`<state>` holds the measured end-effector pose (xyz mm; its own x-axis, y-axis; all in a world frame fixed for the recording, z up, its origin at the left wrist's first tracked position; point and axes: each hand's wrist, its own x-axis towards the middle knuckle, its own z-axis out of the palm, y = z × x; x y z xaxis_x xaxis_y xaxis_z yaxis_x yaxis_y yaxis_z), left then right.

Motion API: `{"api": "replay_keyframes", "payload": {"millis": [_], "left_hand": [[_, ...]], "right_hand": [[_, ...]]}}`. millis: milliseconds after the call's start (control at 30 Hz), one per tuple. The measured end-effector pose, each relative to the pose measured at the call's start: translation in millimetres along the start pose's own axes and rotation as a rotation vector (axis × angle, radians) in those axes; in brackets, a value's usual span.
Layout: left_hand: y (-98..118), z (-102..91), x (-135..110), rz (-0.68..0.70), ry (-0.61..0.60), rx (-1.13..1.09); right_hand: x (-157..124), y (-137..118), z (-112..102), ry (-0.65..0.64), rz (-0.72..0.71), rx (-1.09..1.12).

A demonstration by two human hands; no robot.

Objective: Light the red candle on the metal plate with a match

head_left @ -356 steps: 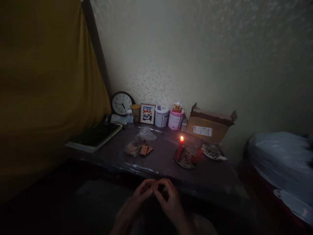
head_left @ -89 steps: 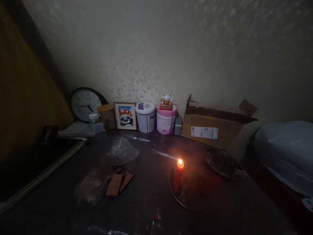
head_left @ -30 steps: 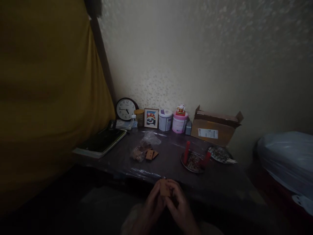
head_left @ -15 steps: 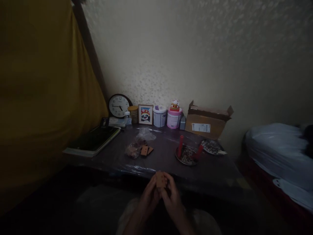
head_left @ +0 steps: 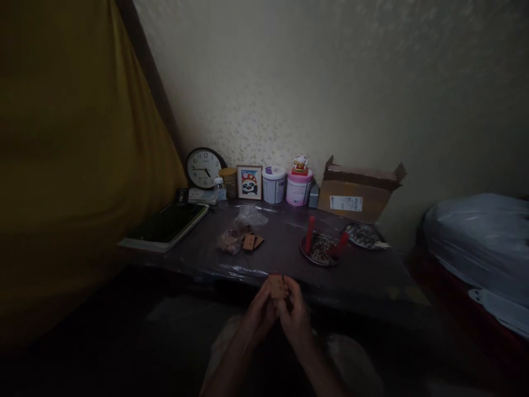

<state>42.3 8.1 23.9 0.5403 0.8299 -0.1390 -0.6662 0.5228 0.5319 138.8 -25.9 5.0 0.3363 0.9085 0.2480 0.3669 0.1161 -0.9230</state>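
dim overall | wall (head_left: 285,94) palely lit | left hand (head_left: 258,317), right hand (head_left: 295,320) shadowed | edges warped | soft focus

- Free: tabletop (head_left: 281,245) along near edge, and between brown tiles (head_left: 253,242) and metal plate (head_left: 318,258)
- Right: upright red candles (head_left: 309,234) on plate
- Left: plastic bag (head_left: 248,218), notebook (head_left: 165,227)
- Far: cardboard box (head_left: 354,197)

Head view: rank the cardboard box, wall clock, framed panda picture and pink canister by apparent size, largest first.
1. cardboard box
2. wall clock
3. framed panda picture and pink canister: these look about alike, so I won't rank them.
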Motion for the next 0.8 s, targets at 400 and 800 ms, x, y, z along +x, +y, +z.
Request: {"api": "replay_keyframes", "payload": {"millis": [400, 800], "left_hand": [[-1, -26.4, 1, -0.224, -0.076, -0.034], [-5, -25.9, -2, -0.365, -0.112, 0.012]], "right_hand": [[20, -10, -42, -0.201, 0.207, 0.318], [25, 3, -41, -0.089, 0.235, 0.317]]}}
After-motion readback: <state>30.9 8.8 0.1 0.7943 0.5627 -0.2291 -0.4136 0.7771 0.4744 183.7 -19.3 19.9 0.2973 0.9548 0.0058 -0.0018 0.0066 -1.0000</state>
